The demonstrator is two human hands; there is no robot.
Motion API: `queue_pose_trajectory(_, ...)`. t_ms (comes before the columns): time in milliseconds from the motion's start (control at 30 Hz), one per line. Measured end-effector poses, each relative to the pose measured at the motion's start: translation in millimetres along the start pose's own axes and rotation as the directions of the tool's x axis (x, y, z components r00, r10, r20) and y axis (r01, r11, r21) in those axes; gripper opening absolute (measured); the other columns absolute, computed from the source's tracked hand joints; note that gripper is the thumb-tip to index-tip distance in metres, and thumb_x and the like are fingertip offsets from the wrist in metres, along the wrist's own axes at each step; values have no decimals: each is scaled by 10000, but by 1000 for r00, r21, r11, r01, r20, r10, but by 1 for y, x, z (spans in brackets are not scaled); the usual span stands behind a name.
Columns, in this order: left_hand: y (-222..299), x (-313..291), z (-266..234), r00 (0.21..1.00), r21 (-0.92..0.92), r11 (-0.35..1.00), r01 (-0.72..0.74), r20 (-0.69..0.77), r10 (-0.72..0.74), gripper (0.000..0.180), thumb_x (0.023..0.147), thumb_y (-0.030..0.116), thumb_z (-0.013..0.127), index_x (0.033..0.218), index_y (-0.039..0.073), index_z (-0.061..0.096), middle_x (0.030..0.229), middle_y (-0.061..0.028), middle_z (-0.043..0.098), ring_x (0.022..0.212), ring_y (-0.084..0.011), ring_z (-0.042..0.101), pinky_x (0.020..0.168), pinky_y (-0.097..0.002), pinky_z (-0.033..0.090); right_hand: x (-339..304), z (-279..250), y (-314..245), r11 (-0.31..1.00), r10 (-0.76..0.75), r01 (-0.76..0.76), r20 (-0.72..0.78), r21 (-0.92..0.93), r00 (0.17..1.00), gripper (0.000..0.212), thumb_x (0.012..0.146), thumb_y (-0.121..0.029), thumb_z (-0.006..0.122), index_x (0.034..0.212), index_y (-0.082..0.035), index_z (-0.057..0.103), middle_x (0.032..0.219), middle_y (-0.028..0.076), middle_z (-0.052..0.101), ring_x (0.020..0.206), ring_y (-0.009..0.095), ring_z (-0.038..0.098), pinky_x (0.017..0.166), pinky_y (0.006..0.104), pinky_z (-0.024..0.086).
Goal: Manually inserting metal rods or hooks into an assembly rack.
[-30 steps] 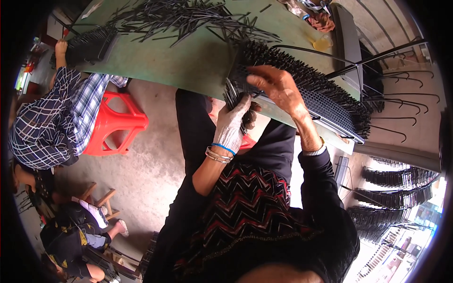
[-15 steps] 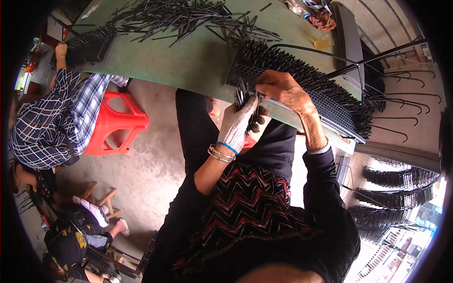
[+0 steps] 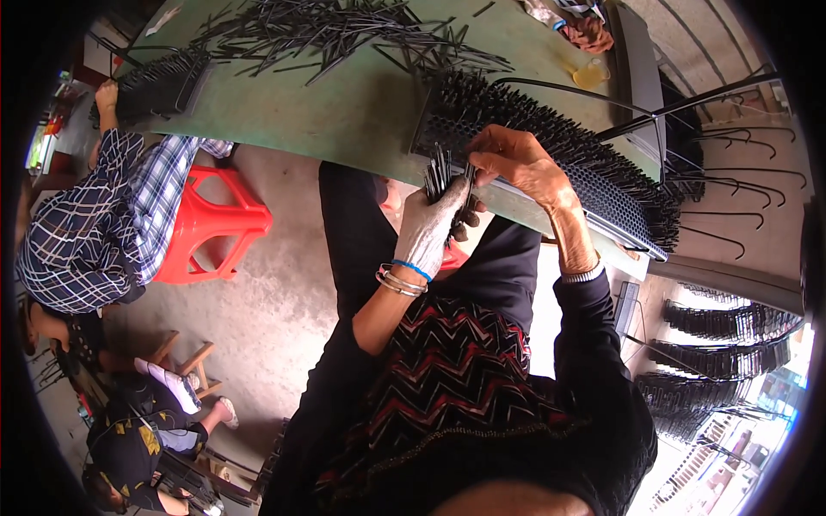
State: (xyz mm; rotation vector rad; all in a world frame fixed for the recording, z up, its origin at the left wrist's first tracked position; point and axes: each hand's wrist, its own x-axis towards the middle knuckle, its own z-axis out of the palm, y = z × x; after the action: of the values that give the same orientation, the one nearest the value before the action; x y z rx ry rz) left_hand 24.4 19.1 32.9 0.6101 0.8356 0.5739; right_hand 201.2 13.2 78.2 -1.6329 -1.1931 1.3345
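Note:
My left hand (image 3: 428, 224), in a white glove with dark, dirty fingertips, is closed around a bundle of thin black sticks (image 3: 438, 175) that point upward. Just right of the bundle, my bare right hand (image 3: 523, 168) has its thumb and fingers pinched together at the left thumb. What is between those fingertips is too small to make out. Behind both hands, at the table's near edge, lies a long black rack (image 3: 611, 212) with a grid of holes. Rows of black sticks (image 3: 533, 112) stand upright in its far part.
Loose black sticks (image 3: 318, 39) lie heaped across the green table (image 3: 301, 112). A yellow cup (image 3: 591, 76) and a black metal frame (image 3: 656, 129) are beyond the rack. At left, a co-worker in a checked shirt (image 3: 73, 224) sits by a red stool (image 3: 215, 219). Hooks (image 3: 740, 193) hang at right.
Both hands stay almost in place. The left hand and its bundle have shifted very slightly left, and the right fingertips have moved a little.

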Motion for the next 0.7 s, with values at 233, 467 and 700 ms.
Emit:
queue_pose_trajectory(233, -3, 0, 1, 998, 25, 998, -61, 2, 61, 223, 930, 235, 622, 949, 16, 657, 753, -65, 699, 544, -90, 618, 415, -198, 420, -1, -2, 2, 1000, -2, 2, -9, -3, 1000, 184, 884, -108, 641, 1003, 30, 614, 795, 73, 648, 729, 130, 663, 662, 247, 506)
queue_pose_trajectory(467, -6, 2, 1, 997, 66, 995, -71, 11, 70, 212, 932, 225, 619, 943, 17, 658, 776, -67, 706, 559, -90, 626, 416, -199, 425, 0, -4, 6, 1000, -9, 9, -6, 28, 1000, 161, 880, -96, 649, 990, 17, 617, 799, 68, 653, 715, 129, 665, 654, 244, 508)
queue_pose_trajectory(700, 4, 13, -9, 996, 46, 999, 0, -91, 5, 265, 949, 313, 586, 980, 55, 641, 832, -65, 718, 558, -98, 626, 426, -215, 457, -4, -11, -10, 965, -219, 255, -352, 57, 910, 94, 910, -37, 619, 987, 16, 608, 826, 53, 645, 731, 116, 656, 682, 237, 506)
